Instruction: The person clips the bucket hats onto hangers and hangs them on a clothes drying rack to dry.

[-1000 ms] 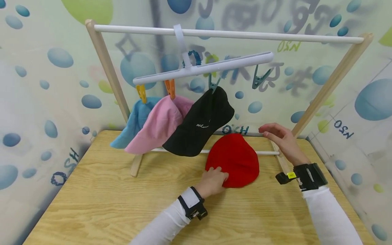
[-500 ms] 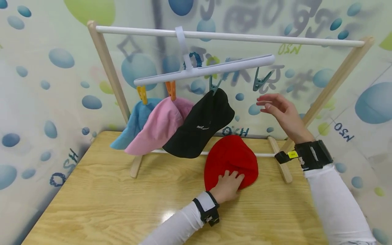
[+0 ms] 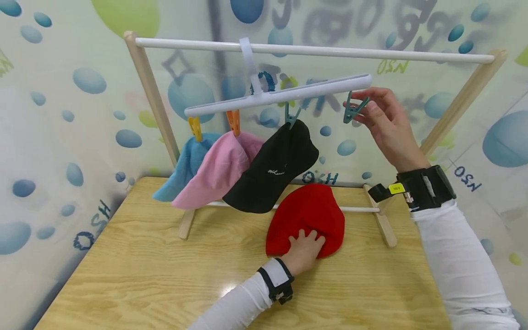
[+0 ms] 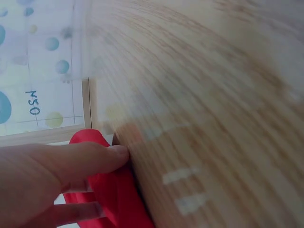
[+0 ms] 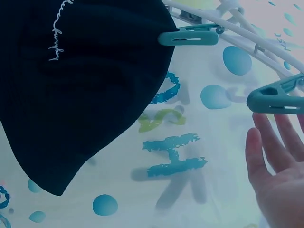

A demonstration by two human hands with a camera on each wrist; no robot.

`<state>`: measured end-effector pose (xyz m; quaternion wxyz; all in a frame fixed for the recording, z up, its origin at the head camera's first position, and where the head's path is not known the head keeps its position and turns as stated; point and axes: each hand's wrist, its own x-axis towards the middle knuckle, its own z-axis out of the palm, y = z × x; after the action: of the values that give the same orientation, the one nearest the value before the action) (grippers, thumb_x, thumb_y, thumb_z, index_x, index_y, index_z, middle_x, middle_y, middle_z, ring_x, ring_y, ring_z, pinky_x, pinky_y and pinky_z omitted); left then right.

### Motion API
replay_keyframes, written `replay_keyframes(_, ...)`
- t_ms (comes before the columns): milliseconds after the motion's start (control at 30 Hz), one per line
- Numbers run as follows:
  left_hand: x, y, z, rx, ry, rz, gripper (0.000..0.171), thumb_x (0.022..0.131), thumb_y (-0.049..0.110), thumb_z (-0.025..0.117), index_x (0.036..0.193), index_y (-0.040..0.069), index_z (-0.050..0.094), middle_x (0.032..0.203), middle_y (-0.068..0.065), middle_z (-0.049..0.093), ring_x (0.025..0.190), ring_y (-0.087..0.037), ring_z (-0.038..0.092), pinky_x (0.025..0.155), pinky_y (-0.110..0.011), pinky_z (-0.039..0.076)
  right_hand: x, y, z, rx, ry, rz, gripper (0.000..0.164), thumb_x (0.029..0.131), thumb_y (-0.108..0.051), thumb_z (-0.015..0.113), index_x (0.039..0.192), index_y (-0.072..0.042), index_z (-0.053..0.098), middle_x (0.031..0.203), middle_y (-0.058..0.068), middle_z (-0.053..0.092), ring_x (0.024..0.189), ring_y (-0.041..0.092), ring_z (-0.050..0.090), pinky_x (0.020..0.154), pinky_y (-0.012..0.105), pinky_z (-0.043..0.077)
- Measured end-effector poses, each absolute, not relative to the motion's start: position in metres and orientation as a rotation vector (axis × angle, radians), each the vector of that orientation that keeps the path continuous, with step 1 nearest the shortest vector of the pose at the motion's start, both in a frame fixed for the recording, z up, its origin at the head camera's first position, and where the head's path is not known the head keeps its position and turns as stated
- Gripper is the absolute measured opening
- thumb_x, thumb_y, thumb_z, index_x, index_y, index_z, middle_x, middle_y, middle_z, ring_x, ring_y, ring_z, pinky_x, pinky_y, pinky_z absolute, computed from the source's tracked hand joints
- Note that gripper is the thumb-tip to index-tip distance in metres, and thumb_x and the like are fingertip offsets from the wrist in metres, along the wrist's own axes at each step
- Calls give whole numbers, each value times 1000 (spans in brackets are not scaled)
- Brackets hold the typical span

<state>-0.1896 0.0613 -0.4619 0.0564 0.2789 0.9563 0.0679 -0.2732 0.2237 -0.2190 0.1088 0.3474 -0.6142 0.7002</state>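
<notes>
My left hand [image 3: 304, 251] grips the near part of a red hat [image 3: 305, 211] on the table, its fingers pressing creases into the cloth. In the left wrist view the thumb [image 4: 102, 159] lies along the edge of the red cloth [image 4: 116, 197]. My right hand [image 3: 385, 121] is raised at a green clothespin [image 3: 352, 112], which hangs with nothing in it from the right end of a white hanger [image 3: 280, 95]. In the right wrist view the fingers [image 5: 273, 142] reach up to that clip [image 5: 275, 97] and are not closed round it.
A black cap [image 3: 274, 169], a pink hat [image 3: 222, 167] and a blue hat [image 3: 185, 167] hang from clothespins on the hanger. The hanger tilts on the white top bar [image 3: 313, 49] of a wooden rack, which stands on the wooden table [image 3: 136, 270] before a patterned wall.
My right hand has risen from low beside the rack's right leg to the free green clip. My left hand has shifted right and farther onto the red hat, which has slid slightly left.
</notes>
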Motion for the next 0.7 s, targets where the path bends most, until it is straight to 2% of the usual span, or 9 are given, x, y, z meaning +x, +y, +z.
replay_keyframes(133,-188,61,-462,861,2882,157,43,85,21,75,123,19,57,118,-2,53,107,-27,49,83,-52,48,-274,222,-220,1034,-1764,2086,22,102,-4,44,122,1,51,127,20,52,118,30,54,99,31,40)
replay_keyframes(433,-190,52,-460,876,2829,83,57,76,35,83,122,17,54,117,-3,52,112,-27,48,88,-51,47,-277,219,-220,1132,-1680,2135,14,102,-3,42,112,4,50,122,23,59,115,35,58,99,37,41)
replay_keyframes(700,-186,39,-455,945,2756,41,55,78,18,81,122,17,47,122,-4,46,114,-25,45,94,-50,44,-274,218,-225,1207,-1666,2210,14,101,-1,45,111,6,51,116,23,63,109,34,60,99,36,42)
